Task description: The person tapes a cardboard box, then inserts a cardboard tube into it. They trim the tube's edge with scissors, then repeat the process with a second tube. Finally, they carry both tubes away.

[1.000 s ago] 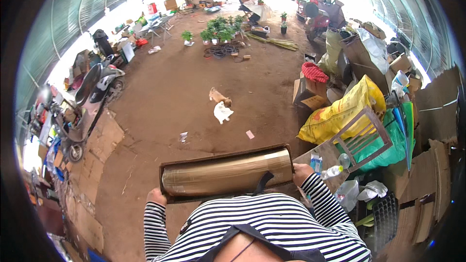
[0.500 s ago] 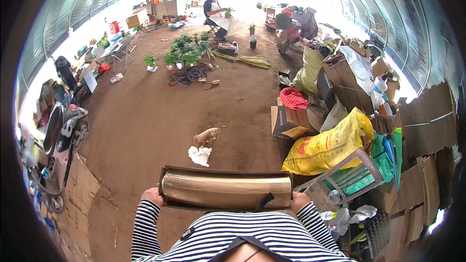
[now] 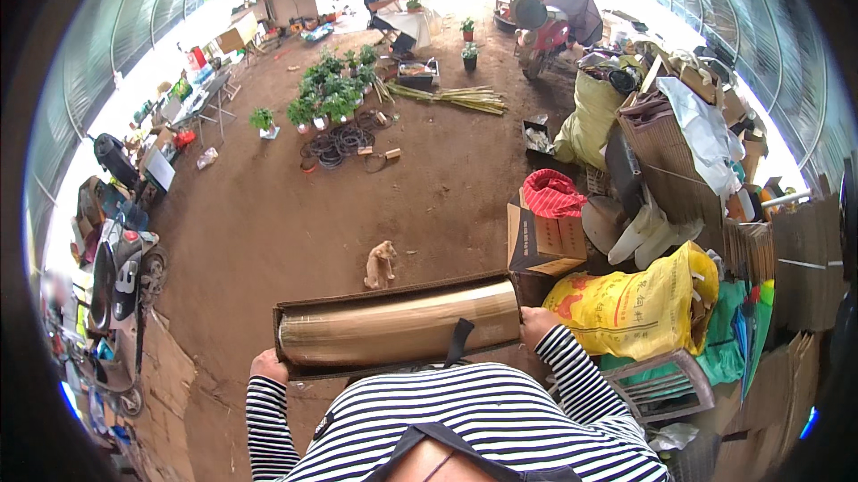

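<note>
Across my front I carry a long, shallow cardboard box [image 3: 402, 325], with its open side showing a smooth, shiny tan surface; whether that is its inside or a roll lying in it, I cannot tell. My left hand [image 3: 270, 366] is closed around its left end. At the right end, my right hand [image 3: 537, 326] grips the edge, a little higher than the left one. A black strap [image 3: 459, 339] lies over the box's near edge. Just beyond the box, a small tan puppy [image 3: 380, 265] is on the dirt floor.
To the right are a yellow sack [image 3: 630, 303], a carton [image 3: 547, 236] with a red striped bag [image 3: 551, 193] on it, and a wooden frame [image 3: 663, 385]. A scooter [image 3: 116, 290] stands left. Ahead are potted plants [image 3: 331, 89] and a seated person [image 3: 389, 4].
The box has tilted, its right end rising and its left end dropping, as the view turned slightly. The puppy has changed its pose. The crumpled white thing beside it is out of sight.
</note>
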Tool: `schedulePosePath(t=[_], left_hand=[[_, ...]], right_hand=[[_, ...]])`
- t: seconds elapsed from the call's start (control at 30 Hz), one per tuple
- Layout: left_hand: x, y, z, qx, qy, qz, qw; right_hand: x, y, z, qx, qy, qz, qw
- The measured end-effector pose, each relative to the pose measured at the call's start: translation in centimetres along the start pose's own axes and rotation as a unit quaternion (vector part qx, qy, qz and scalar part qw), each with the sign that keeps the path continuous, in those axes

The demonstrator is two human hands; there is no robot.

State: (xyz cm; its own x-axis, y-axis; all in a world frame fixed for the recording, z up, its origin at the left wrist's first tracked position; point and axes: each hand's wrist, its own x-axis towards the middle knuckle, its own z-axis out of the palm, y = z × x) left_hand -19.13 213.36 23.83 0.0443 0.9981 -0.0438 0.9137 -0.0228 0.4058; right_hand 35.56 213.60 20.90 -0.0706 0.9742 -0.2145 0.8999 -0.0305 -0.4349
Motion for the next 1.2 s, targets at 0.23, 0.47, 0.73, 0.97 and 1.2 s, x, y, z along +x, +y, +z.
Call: schedulePosePath(t=[0.23,0.47,0.73,0.97,1.2], left_hand=[[12.1,2.6,2.2,-0.005,-0.029,0.005,1.0],[31.7,4.6,6.5,-0.041,-0.032,0.065,0.996],[50.9,10.1,5.3,0.005,-0.153,0.095,0.984],[64.2,14.1,6.0,0.066,-0.218,0.116,0.967],[75.0,16.3,9.0,0.037,-0.1,0.108,0.989]], right_hand=[[9.6,3.6,-3.6,-0.011,0.014,0.005,1.0],[20.1,5.8,-8.4,-0.016,0.09,0.039,0.995],[30.2,7.3,-13.4,-0.003,0.103,0.124,0.987],[39.4,9.5,-15.9,0.038,0.116,0.17,0.978],[54.8,15.7,-21.4,0.036,0.119,0.107,0.986]])
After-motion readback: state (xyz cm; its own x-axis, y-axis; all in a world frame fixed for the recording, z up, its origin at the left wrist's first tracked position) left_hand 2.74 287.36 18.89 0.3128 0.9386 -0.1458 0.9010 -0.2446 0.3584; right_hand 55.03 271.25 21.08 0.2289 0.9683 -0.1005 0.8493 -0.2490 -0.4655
